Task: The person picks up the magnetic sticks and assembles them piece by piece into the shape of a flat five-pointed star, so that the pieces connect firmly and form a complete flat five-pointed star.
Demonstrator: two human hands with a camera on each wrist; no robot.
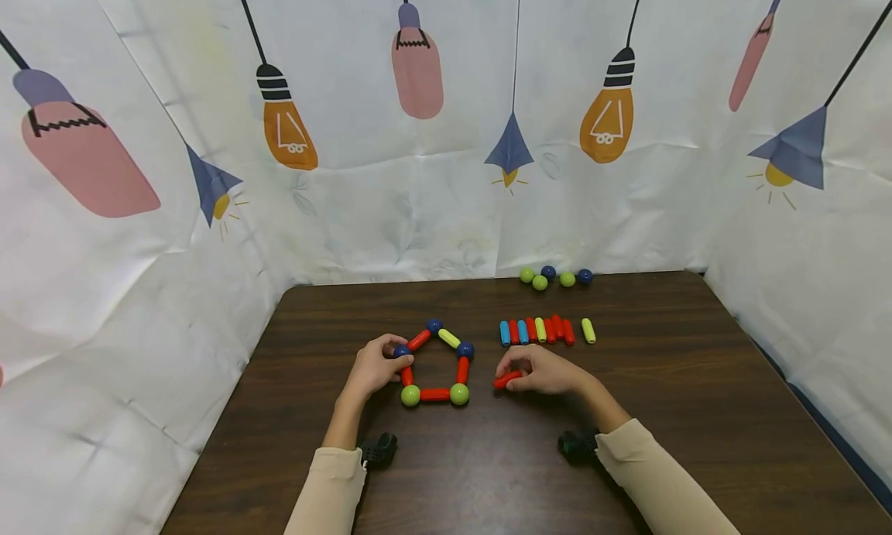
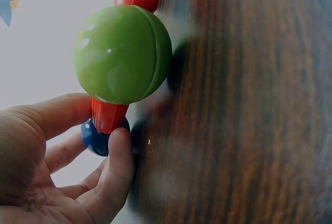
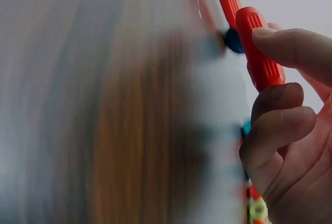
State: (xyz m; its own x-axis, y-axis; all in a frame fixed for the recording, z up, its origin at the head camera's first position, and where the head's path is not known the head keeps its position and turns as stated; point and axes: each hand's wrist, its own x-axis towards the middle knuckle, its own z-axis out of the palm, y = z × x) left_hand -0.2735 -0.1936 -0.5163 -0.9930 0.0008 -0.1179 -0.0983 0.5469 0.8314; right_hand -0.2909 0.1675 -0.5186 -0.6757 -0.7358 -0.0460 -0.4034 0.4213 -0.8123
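Note:
A five-sided ring of balls and rods lies on the table, with blue balls (image 1: 465,351) at the top and sides and green balls (image 1: 459,394) at the two near corners. One upper rod is yellow (image 1: 449,338); the other rods are red (image 1: 435,395). At its left corner my left hand (image 1: 374,366) holds the ring, thumb and fingers about the red rod (image 2: 107,116) between a green ball (image 2: 122,53) and a blue ball (image 2: 95,138). To the ring's right, my right hand (image 1: 546,369) pinches a loose red rod (image 3: 258,50) between thumb and fingers.
Beyond my right hand, several red, blue and yellow rods (image 1: 531,330) lie side by side, with one yellow rod (image 1: 588,330) apart at their right. Loose green and blue balls (image 1: 567,279) sit along the back edge of the brown table (image 1: 516,465), before a printed curtain (image 1: 418,202).

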